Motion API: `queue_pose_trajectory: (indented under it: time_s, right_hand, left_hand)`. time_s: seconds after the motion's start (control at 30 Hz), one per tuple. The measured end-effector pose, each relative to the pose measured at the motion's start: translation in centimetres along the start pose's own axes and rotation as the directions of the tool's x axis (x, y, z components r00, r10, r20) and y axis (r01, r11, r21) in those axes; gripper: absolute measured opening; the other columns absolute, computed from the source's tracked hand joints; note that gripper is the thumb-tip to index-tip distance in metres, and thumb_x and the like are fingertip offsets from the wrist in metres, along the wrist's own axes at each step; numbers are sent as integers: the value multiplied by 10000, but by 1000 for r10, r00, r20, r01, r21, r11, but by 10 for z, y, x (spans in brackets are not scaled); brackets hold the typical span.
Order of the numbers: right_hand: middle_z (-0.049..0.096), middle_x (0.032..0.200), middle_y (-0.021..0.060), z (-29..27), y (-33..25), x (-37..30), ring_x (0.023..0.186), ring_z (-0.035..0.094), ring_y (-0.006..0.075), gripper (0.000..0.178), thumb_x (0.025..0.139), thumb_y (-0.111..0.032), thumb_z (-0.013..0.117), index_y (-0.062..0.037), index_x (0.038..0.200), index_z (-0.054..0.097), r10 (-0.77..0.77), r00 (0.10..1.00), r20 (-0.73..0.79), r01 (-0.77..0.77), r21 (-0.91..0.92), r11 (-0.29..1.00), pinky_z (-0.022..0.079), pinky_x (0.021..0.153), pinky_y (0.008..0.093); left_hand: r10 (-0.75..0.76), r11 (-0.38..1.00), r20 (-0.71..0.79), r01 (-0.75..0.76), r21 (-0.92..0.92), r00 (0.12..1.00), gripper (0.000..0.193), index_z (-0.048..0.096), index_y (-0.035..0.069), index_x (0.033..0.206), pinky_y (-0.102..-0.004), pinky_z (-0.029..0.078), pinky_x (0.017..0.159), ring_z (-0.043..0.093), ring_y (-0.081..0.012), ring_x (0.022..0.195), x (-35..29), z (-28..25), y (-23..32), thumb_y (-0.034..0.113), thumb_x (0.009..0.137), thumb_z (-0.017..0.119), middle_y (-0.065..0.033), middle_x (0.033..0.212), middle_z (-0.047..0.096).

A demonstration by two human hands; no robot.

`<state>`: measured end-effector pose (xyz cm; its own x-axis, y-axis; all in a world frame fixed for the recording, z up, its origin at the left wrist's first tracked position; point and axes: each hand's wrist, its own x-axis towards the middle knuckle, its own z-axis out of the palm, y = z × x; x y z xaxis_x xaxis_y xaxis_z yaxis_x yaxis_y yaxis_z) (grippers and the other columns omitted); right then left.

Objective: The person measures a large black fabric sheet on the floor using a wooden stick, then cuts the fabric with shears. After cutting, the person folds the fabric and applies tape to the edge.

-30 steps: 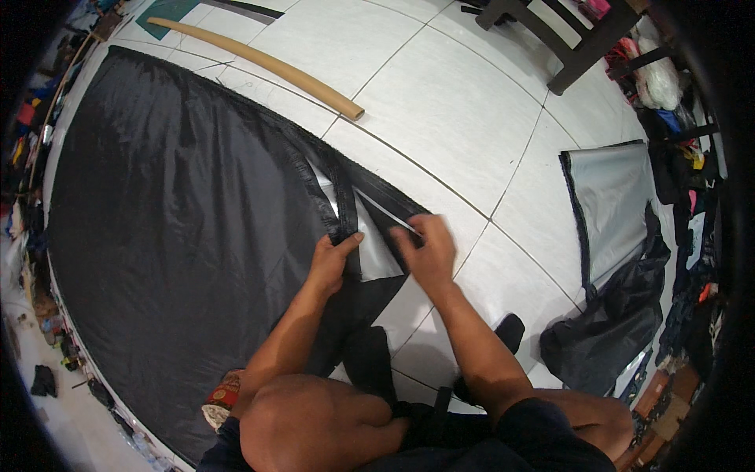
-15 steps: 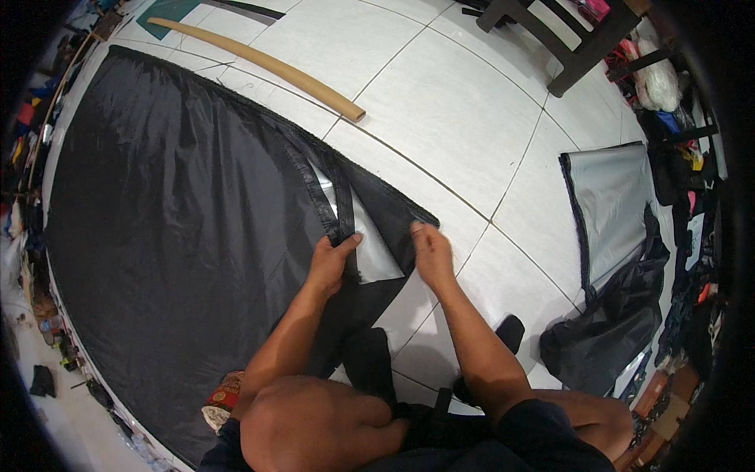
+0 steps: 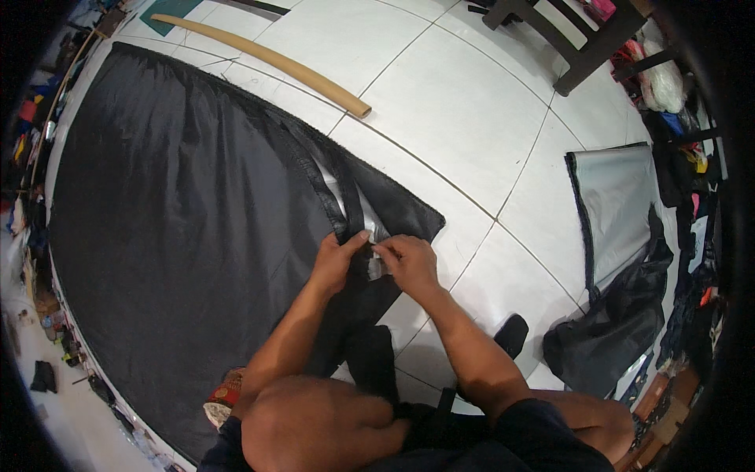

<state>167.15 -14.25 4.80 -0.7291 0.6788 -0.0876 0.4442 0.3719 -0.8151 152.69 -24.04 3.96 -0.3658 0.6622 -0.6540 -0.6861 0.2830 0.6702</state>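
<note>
A large sheet of black fabric [image 3: 181, 212] covers the floor in front of me and to my left. Near its right corner the layers part, and a silver underside [image 3: 373, 228] shows between them. My left hand [image 3: 336, 258] is closed on the folded edge of the black fabric, thumb on top. Close beside it, my right hand [image 3: 409, 263] pinches the fabric next to the silver strip, its fingertips almost meeting the left thumb. What lies under the fingers is hidden.
A long tan cardboard tube [image 3: 275, 63] lies beyond the fabric on white floor tiles [image 3: 448, 102]. Folded silver-and-black fabric [image 3: 617, 212] rests at the right. A dark stool [image 3: 578, 59] stands at the far right, and a red container [image 3: 226, 397] sits by my left knee.
My right hand has moved left from the fabric's corner to beside my left hand. The silver opening has narrowed. My left hand has kept its grip.
</note>
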Motion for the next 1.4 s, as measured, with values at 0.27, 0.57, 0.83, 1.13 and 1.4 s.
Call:
queue_pose_trajectory:
  time_s: [0.27,0.57,0.83,1.13,1.4]
  right_hand:
    - [594,782,2,-17,35,8,722,508,106,267,994,-283,609,-26,949,666,395,859,-326,-262,382,886,430,678,290]
    - [686,929,106,-1,-10,-1,918,644,273,302,869,-358,715,-80,984,691,-162,987,-22,152,-230,961,457,784,413]
    - [685,810,63,-2,11,4,756,612,150,253,973,-266,626,-24,980,702,317,945,77,-326,223,919,472,738,324]
    - [653,876,123,-17,-1,3,818,636,313,228,884,-286,707,-65,929,676,-180,902,-392,145,-117,982,478,756,419]
    - [708,839,115,1,7,3,799,659,321,226,905,-291,673,-71,910,724,-98,995,-36,97,-37,995,480,731,431]
  left_hand:
    - [22,1000,-88,-22,3,996,224,643,31,1054,-304,504,776,636,-149,845,4,-2,-3,167,899,729,-57,970,685]
    - [-2,1000,-26,2,3,1000,191,646,31,1015,-305,517,717,637,-149,790,6,-11,-9,165,903,724,-58,954,681]
    - [9,998,-52,-12,-65,999,193,637,21,1056,-321,525,763,648,-158,837,2,-5,-5,134,914,704,-59,977,687]
    - [14,1000,-84,-15,-17,996,155,658,29,1023,-307,527,734,649,-147,812,4,-6,-8,125,910,705,-55,955,694]
    - [12,1000,-26,-12,7,1000,120,675,42,994,-301,534,720,656,-140,796,0,-2,-2,117,907,709,-46,924,702]
